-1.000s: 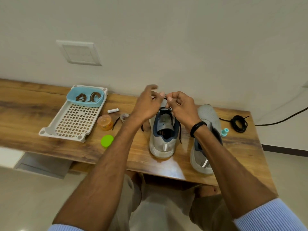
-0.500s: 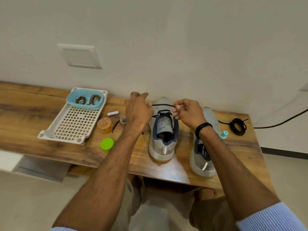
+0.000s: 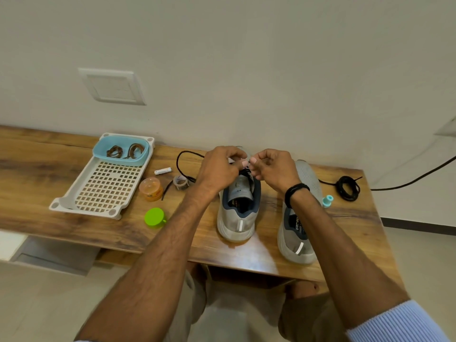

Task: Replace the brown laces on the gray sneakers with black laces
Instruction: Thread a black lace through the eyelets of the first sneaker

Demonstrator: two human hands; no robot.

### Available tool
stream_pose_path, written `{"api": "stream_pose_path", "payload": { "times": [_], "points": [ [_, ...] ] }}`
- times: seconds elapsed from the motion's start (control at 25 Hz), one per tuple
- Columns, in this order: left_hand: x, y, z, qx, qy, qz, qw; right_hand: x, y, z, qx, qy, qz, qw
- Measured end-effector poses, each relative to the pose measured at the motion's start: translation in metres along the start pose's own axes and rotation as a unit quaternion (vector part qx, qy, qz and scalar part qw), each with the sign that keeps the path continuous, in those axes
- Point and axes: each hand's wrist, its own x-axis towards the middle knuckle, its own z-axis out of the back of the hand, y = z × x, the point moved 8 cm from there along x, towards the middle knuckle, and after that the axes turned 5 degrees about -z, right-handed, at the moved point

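In the head view, both hands worked over the tongue of the sneaker (image 3: 234, 223) standing in the middle of the table (image 3: 49, 174). The left hand (image 3: 219, 169) had its fingers curled tight round the black lace (image 3: 177, 165), whose slack ran out leftward in a loose loop lying on the wood. The right hand (image 3: 274, 169) had thumb and fingertips pinched together just beside it, apparently on the lace's other end, though the fingers hid most of it. The likeliest trouble was uneven ends: with so much slack on one side, a pull could leave one tail too short to tie. The loose loop lay near the roll of tape (image 3: 180, 181) and the orange jar (image 3: 151, 190), so a quick tug could drag or tip them. A slipped pinch could let the tip fall back through the eyelet. The other sneaker (image 3: 293, 250) showed no lace, with a coiled black lace (image 3: 348, 188) waiting beyond it; the brown laces (image 3: 114, 151) lay in the blue bowl (image 3: 145, 156).
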Motion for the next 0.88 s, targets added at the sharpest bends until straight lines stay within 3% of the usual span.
{"api": "stream_pose_path", "payload": {
  "times": [0.08, 0.16, 0.28, 0.36, 0.48, 0.88],
  "points": [
    [-0.002, -0.003, -0.003, -0.001, 0.005, 0.000, 1.000, -0.002, 0.003, -0.001, -0.022, -0.004, 0.009, 1.000],
    [-0.002, 0.002, -0.001, 0.030, -0.005, 0.030, 0.999, -0.003, 0.003, 0.004, -0.115, -0.037, 0.012, 0.993],
    [-0.004, 0.008, -0.001, 0.100, -0.020, 0.057, 0.993, 0.000, -0.016, 0.007, -0.236, -0.024, -0.058, 0.970],
    [-0.006, 0.007, -0.010, 0.134, -0.001, 0.051, 0.990, 0.006, -0.033, 0.005, -0.199, 0.008, -0.111, 0.974],
    [-0.009, 0.002, -0.023, 0.162, 0.024, 0.041, 0.986, 0.017, -0.045, 0.009, -0.183, -0.024, -0.136, 0.973],
    [-0.007, -0.001, -0.040, 0.216, 0.056, 0.012, 0.975, 0.020, -0.049, 0.005, -0.205, -0.025, -0.139, 0.969]
  ]
}}
